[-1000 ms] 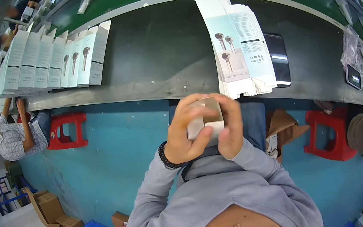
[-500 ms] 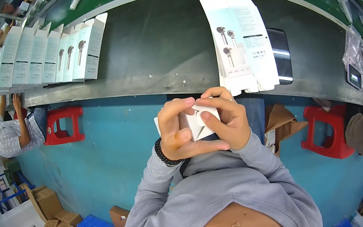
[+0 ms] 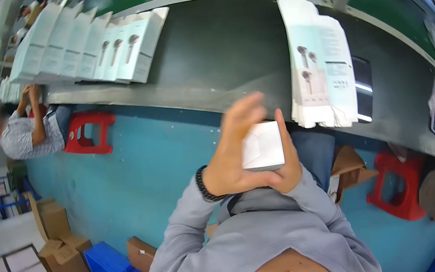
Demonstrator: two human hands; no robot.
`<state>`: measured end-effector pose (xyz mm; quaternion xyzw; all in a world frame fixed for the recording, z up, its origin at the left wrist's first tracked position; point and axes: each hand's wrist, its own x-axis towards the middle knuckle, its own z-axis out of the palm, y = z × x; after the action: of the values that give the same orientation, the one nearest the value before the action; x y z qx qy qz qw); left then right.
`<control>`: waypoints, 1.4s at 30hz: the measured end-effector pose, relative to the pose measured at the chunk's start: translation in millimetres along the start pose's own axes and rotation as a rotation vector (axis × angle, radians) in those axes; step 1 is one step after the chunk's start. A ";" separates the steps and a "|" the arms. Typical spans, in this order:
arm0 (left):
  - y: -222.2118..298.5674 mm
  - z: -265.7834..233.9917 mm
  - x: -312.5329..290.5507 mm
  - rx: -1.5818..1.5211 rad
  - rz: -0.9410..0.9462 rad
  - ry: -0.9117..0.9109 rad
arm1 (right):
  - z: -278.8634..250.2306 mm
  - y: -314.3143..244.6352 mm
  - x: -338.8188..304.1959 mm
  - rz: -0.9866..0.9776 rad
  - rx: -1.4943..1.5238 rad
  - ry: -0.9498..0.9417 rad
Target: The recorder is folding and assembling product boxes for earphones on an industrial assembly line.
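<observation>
A small white carton (image 3: 262,145) is held upright over my lap, just off the bench edge, its closed end facing up. My right hand (image 3: 290,164) wraps the carton's right side, fingers behind it and partly hidden. On the other side, my left hand (image 3: 232,153) has its fingers raised and apart, blurred by motion. Its thumb lies along the carton's near side, by my right hand. Beyond the hands, a stack of flat printed cartons (image 3: 327,73) lies on the dark bench (image 3: 214,45).
Several opened-up printed cartons (image 3: 127,50) stand in a row at the bench's left. A dark, shiny flat device (image 3: 364,90) lies beside the flat stack. Red stools (image 3: 91,134) stand along the bench, and a co-worker (image 3: 32,131) sits far left. Cardboard boxes (image 3: 66,257) and blue bins (image 3: 110,267) are lower left.
The carton's end, earlier with its flaps being pressed by both hands, is now closed and flat. My left fingers have lifted off it. The view has shifted, so the bench appears tilted.
</observation>
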<state>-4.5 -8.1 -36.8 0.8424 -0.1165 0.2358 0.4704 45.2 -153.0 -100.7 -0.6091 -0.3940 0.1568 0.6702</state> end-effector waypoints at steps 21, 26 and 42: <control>-205.7 -259.4 -33.9 0.626 -0.230 1.124 | -112.1 -31.6 19.7 -0.102 -1.258 0.017; -209.0 -258.4 -22.7 0.682 -0.339 1.186 | -116.3 -23.6 13.9 -0.055 -1.291 -0.104; -5.9 -9.0 30.4 0.501 0.573 0.045 | -67.9 -88.5 8.7 -0.221 0.038 0.193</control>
<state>21.6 3.5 -21.8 0.8592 -0.2756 0.3973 0.1673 75.8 -212.6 -11.1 -0.5614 -0.3894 0.0303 0.7296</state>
